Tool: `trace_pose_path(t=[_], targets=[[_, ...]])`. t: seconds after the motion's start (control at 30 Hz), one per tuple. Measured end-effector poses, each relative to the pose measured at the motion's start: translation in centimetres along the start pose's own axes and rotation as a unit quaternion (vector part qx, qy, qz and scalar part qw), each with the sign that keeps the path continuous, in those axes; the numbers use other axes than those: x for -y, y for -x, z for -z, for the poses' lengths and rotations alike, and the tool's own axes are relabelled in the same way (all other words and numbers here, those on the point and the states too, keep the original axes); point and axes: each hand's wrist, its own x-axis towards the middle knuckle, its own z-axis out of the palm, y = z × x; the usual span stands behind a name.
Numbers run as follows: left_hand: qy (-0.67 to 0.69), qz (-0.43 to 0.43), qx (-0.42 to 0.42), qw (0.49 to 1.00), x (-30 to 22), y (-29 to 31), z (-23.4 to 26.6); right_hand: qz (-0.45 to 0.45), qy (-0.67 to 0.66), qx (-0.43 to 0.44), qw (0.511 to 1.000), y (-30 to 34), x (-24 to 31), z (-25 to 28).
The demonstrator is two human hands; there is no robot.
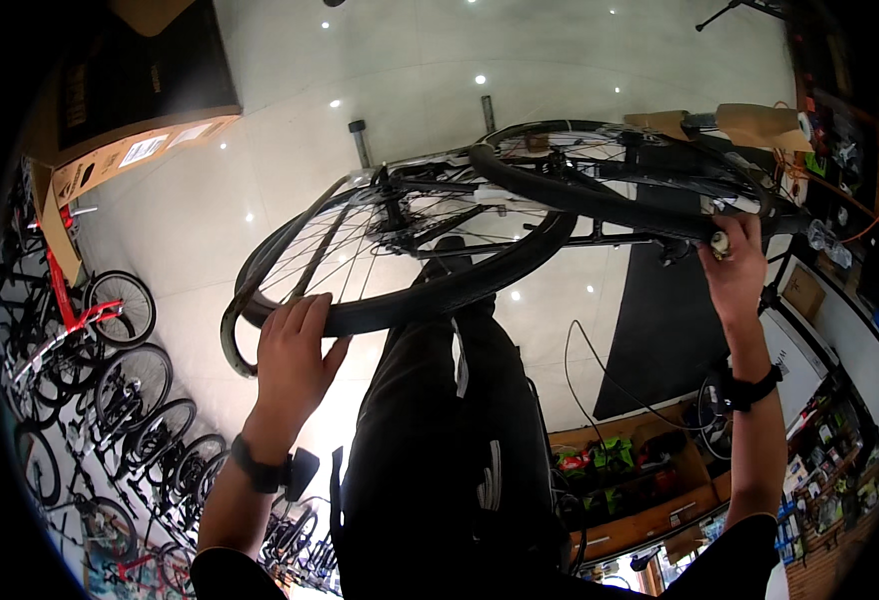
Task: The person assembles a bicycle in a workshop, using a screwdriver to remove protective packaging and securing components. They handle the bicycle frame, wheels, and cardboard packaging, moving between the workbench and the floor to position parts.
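A bicycle (480, 210) with black tyres lies across the view in front of my legs. My left hand (295, 345) is at the near left part of a wheel, its fingers curled over the black tyre (430, 303) and its thumb on the near side. At the right end of the bicycle, my right hand (736, 265) is closed around something with a pale round end (721, 243); its kind does not show. Close by its fingers, a second black tyre (580, 200) curves away to the left. Black bands sit on both my wrists.
Large cardboard boxes (150, 150) stand at the far left. Rows of parked bicycles (130, 400) line the left side. A dark mat (650, 320) lies on the pale floor at right. Wooden drawers (650, 505) and packed shelves stand right; a thin cable (585, 385) loops nearby.
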Motion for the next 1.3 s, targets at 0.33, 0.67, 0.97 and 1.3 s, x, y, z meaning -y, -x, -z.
trace_pose_path(t=[0.33,0.67,0.97,1.3], targets=[[0.105,-0.035,0.0,0.994,-6.4,-4.4,2.6,-0.001,0.009,0.053,0.999,-0.9,0.3,0.7],[0.303,0.025,-0.084,0.949,-14.6,-14.4,3.8,0.062,-0.064,0.211,0.973,-2.9,-2.0,3.3],[0.569,0.231,-0.052,0.788,-14.0,-21.2,-1.3,0.077,-0.318,0.314,0.891,-6.4,-7.9,7.2],[0.289,0.137,0.102,0.942,-16.3,-23.4,-5.7,0.009,-0.388,0.386,0.837,-10.2,-8.5,6.0]])
